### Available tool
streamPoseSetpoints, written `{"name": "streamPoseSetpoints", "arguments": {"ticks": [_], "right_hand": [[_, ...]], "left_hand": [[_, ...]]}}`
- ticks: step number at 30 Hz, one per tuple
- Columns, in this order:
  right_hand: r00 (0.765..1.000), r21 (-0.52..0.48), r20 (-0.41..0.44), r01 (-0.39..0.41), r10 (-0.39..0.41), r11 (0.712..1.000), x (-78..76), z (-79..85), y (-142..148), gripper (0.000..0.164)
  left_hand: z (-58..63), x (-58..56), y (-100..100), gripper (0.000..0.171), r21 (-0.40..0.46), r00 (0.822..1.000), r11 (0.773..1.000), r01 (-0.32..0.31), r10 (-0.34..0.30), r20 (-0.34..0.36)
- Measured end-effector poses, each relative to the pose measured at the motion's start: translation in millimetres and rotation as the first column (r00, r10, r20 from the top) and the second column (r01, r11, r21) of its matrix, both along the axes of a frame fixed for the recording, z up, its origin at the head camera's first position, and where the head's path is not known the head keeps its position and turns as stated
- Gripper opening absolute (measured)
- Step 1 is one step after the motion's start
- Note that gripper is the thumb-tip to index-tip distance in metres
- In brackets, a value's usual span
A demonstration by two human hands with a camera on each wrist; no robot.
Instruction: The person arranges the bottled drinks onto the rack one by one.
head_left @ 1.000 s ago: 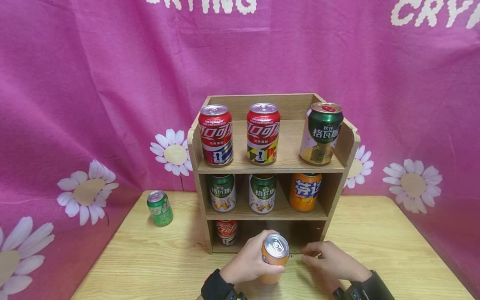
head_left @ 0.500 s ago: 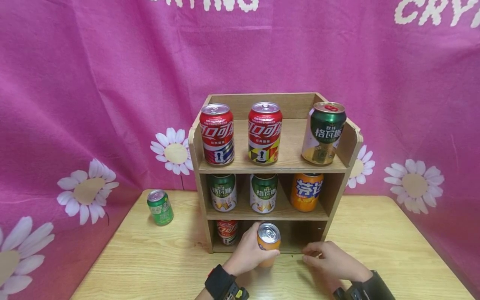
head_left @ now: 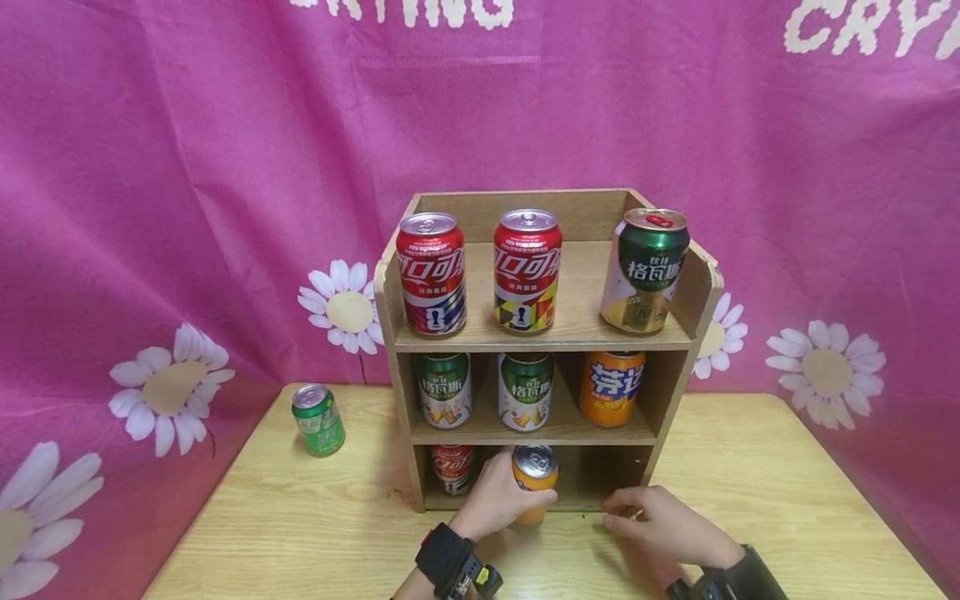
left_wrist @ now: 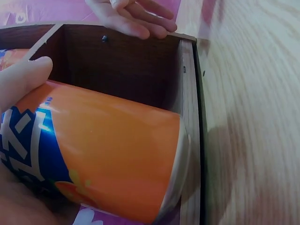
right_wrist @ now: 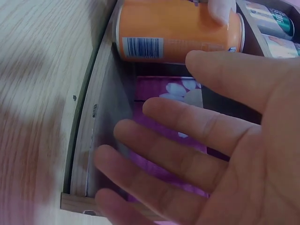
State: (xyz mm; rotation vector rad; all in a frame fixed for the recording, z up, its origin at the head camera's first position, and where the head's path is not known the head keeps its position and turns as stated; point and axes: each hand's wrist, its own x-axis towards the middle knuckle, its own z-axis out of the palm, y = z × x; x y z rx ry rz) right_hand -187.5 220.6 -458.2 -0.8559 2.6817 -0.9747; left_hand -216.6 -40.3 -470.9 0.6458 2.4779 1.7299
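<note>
My left hand (head_left: 491,500) grips an orange soda can (head_left: 536,477) upright at the front of the bottom level of a wooden shelf (head_left: 536,343). In the left wrist view the can's orange side (left_wrist: 117,145) fills much of the picture, its base by the shelf's bottom front edge. To the left of that hand stands a red cola can (head_left: 452,467), partly covered. My right hand (head_left: 667,525) is beside the shelf's lower right front corner; the right wrist view has its fingers spread, with nothing held.
Two red cola cans (head_left: 432,275) and a green-and-gold can (head_left: 647,271) stand on top. The middle level has two green-and-white cans (head_left: 525,392) and another orange can (head_left: 612,390). Left on the table (head_left: 300,525) is a green can (head_left: 318,421). A pink cloth (head_left: 225,150) hangs behind.
My left hand has carried the orange can forward and slightly left, from in front of the shelf to the bottom level's front edge. The right hand has stayed in place.
</note>
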Motion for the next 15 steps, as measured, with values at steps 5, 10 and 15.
{"name": "streamPoseSetpoints", "arguments": {"ticks": [5,10,15], "right_hand": [[0.999,-0.017,-0.038,-0.022,0.021,1.000,0.8,-0.2,-0.4,0.023],[0.998,-0.016,-0.059,-0.028,0.027,0.999,1.5,-0.2,-1.6,0.022],[0.997,-0.010,-0.068,-0.031,0.031,0.999,0.9,-2.8,-2.8,0.022]], "left_hand": [[-1.1,-3.6,-2.8,0.047,0.013,1.000,1.000,0.028,-0.028,0.002],[-0.9,-6.1,-4.8,0.041,0.009,0.999,0.999,0.048,-0.047,-0.014],[-1.5,-8.1,-3.6,0.047,0.004,1.000,1.000,0.018,-0.018,-0.007]]}}
